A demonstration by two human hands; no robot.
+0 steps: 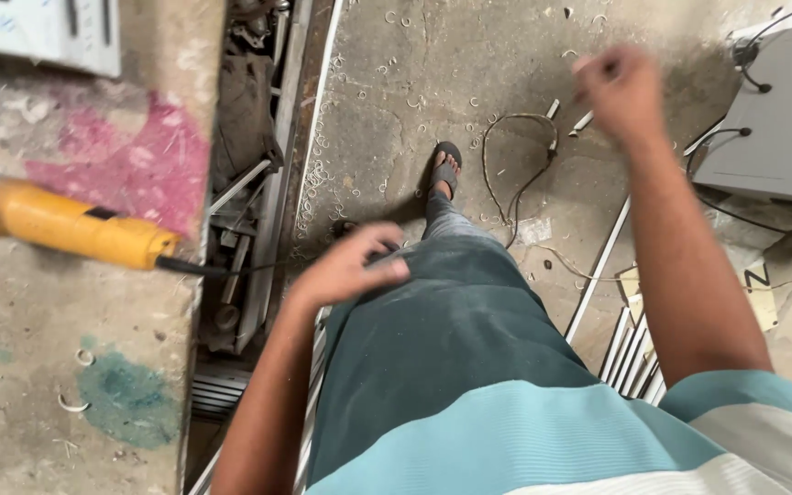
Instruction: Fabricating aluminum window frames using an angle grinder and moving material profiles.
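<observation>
1. I see the left hand (346, 266) low at the middle of the view, just above the thigh, fingers loosely curled with the thumb out. It has hold of nothing that I can make out.
2. The right hand (621, 92) is raised far and to the right, blurred. Its fingers look bunched, and I cannot tell whether something small is pinched in them.
3. The nearest tool is the yellow tool (71, 227), lying on the stained bench (38, 367) at the left. It lies left of the left hand, apart from it, with a gap of clutter between.
4. Its long axis runs left to right, tilting slightly down toward the right. The dark tip and the thin cord (222, 269) point toward the left hand; the body runs off toward the left edge.
5. I judge the left hand much the nearer; the right hand is well apart, across the body.
6. Between bench and leg sits a dark channel of metal strips (249, 192).
7. On the floor beyond lie a looped wire (520, 165), white curled shavings, and a sandalled foot (445, 170); a grey box (776, 119) stands far right.
</observation>
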